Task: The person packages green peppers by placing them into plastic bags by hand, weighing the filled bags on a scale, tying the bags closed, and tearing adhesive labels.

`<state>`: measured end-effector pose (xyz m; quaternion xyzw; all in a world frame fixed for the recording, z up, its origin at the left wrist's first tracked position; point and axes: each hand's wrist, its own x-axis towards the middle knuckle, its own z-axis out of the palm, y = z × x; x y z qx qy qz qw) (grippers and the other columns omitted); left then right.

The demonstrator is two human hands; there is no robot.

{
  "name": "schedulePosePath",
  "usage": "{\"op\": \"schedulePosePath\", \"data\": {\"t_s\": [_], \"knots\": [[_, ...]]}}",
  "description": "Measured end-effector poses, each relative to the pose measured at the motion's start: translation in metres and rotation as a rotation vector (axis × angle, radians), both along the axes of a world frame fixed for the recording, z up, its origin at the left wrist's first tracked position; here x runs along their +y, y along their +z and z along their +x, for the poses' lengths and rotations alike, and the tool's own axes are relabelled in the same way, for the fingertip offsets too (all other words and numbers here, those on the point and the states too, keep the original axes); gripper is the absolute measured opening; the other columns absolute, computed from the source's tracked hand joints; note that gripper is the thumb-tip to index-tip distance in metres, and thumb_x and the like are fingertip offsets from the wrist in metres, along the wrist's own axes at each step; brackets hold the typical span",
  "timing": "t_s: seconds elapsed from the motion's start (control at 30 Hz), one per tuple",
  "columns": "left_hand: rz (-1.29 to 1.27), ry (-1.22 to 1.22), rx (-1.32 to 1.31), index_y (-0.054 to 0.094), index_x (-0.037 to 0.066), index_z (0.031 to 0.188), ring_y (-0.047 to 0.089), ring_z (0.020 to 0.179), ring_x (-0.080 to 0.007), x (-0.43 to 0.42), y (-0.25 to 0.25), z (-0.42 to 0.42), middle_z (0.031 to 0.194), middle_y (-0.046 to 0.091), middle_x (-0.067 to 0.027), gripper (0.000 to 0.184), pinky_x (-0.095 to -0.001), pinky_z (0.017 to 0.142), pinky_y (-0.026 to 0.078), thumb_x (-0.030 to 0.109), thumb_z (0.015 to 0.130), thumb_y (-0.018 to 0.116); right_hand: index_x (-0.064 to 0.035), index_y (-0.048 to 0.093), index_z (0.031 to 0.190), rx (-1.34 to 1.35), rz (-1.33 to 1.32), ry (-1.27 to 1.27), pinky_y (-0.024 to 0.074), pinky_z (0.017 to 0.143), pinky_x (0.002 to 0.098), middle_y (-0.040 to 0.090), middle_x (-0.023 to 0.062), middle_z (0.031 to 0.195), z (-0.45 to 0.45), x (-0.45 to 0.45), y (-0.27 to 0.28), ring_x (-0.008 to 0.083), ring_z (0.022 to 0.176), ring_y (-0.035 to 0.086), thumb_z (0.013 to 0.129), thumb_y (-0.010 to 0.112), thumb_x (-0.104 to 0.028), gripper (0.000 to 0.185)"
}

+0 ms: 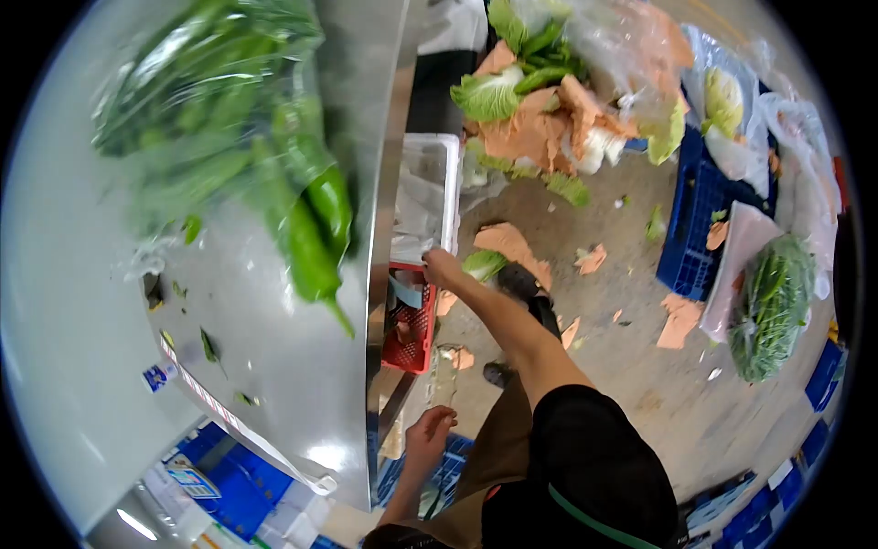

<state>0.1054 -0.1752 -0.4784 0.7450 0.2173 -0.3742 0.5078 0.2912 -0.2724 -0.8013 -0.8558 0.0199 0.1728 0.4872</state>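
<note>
The white foam box (453,174) sat low beside the table, its left side hidden behind the table edge. The right arm stretched across the floor, nearly straight, and the right hand (442,267) met the box's near corner with bent fingers; whether they pinched the rim or the plastic could not be told. The left hand (431,430) hung lower and nearer the body, fingers loosely bent; how closely they pressed together was unclear.

The box's visible length ran along the table edge, pointing away from the left hand. Its rim was smooth and straight, with crumpled translucent plastic (422,206) inside. Just beside its near end stood a perforated red plastic crate (420,346).

On the smooth metal table (283,393) lay a glossy clear bag (210,119) of long, tapering green peppers. Across the concrete floor (604,302) were torn orange paper (521,137), crinkled cabbage leaves (569,188) and a latticed blue crate (681,238).
</note>
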Motion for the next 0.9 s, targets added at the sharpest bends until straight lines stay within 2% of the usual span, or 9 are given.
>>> {"op": "schedulePosePath", "data": {"t_s": [0.1,0.2,0.23,0.33,0.43,0.53,0.7,0.8,0.9], "knots": [[0.036,-0.021,0.066,0.056,-0.003,0.104,0.062,0.086,-0.0144,-0.005,-0.028,0.019,0.094,0.063,-0.0093,0.018,-0.025,0.078,0.047,0.009,0.091,0.052,-0.0044,0.067,0.079,-0.069,-0.213,0.01,0.0451,0.074,0.042,0.06,0.0165,0.088,0.026,0.027,-0.036,0.0335,0.087,0.058,0.071,0.057,-0.015,0.017],[0.025,-0.008,0.075,0.056,-0.004,0.103,0.062,0.085,-0.0132,-0.008,-0.05,0.035,0.093,0.063,-0.0087,0.017,-0.0243,0.078,0.048,0.007,0.092,0.051,-0.0063,0.066,0.08,-0.091,-0.411,0.038,0.039,0.079,0.04,0.06,0.0122,0.089,0.031,0.036,-0.048,0.0287,0.088,0.056,0.069,0.06,-0.019,0.018],[0.008,0.022,0.077,0.056,-0.004,0.103,0.062,0.085,-0.0128,-0.01,-0.055,0.044,0.093,0.063,-0.0085,0.016,-0.0242,0.078,0.048,0.007,0.092,0.05,-0.0072,0.067,0.081,-0.009,-0.448,0.096,0.0335,0.087,0.0385,0.06,0.0106,0.088,0.034,0.038,-0.044,0.0256,0.092,0.053,0.069,0.061,-0.02,0.019],[0.0,0.047,0.068,0.056,-0.004,0.103,0.061,0.084,-0.0124,-0.012,-0.077,0.064,0.093,0.062,-0.0078,0.016,-0.0247,0.078,0.048,0.006,0.092,0.049,-0.0086,0.068,0.077,-0.099,-0.418,0.155,0.0341,0.082,0.038,0.06,0.0102,0.089,0.031,0.039,-0.046,0.0251,0.091,0.052,0.07,0.058,-0.016,0.015],[-0.04,0.159,0.017,0.056,-0.003,0.1,0.06,0.081,-0.0131,-0.019,-0.093,0.091,0.091,0.062,-0.0075,0.014,-0.0265,0.077,0.048,0.007,0.092,0.05,-0.005,0.067,0.082,-0.126,-0.403,0.117,0.0334,0.089,0.04,0.059,0.0122,0.09,0.036,0.031,-0.04,0.0275,0.095,0.051,0.063,0.067,-0.023,0.026],[-0.068,0.375,-0.021,0.055,0.001,0.102,0.059,0.079,-0.013,-0.01,-0.122,0.108,0.091,0.061,-0.0063,0.015,-0.0265,0.075,0.048,0.011,0.092,0.052,-0.004,0.064,0.075,-0.491,-0.401,-0.01,0.0348,0.081,0.0408,0.056,0.0105,0.081,0.036,0.019,-0.009,0.0267,0.082,0.052,0.069,0.056,-0.015,0.014],[-0.181,0.826,0.066,0.052,0.001,0.105,0.058,0.081,-0.0167,-0.008,-0.171,0.152,0.096,0.06,-0.0069,0.023,-0.031,0.078,0.05,0.019,0.091,0.056,-0.0037,0.058,0.075,-0.394,-0.172,0.018,0.0356,0.074,0.042,0.052,0.0117,0.074,-0.025,0.02,0.04,0.0275,0.073,0.051,0.068,0.057,-0.014,0.012],[-0.06,0.711,0.001,0.053,0.003,0.102,0.057,0.079,-0.0148,0.011,-0.232,0.158,0.092,0.059,-0.0058,0.023,-0.027,0.068,0.049,0.022,0.09,0.058,-0.0039,0.054,0.075,-0.358,-0.057,0.043,0.0351,0.075,0.04,0.051,0.0121,0.074,-0.05,0.013,0.062,0.0281,0.076,0.051,0.064,0.065,-0.018,0.021],[0.135,0.831,-0.08,0.051,0.001,0.104,0.059,0.082,-0.0169,0.018,-0.257,0.153,0.093,0.058,-0.0072,0.025,-0.0339,0.064,0.052,0.021,0.09,0.055,-0.0046,0.055,0.08,-0.082,0.127,0.202,0.0359,0.073,0.0395,0.053,0.011,0.075,-0.041,-0.003,0.074,0.0276,0.076,0.054,0.069,0.064,-0.016,0.017]]}}
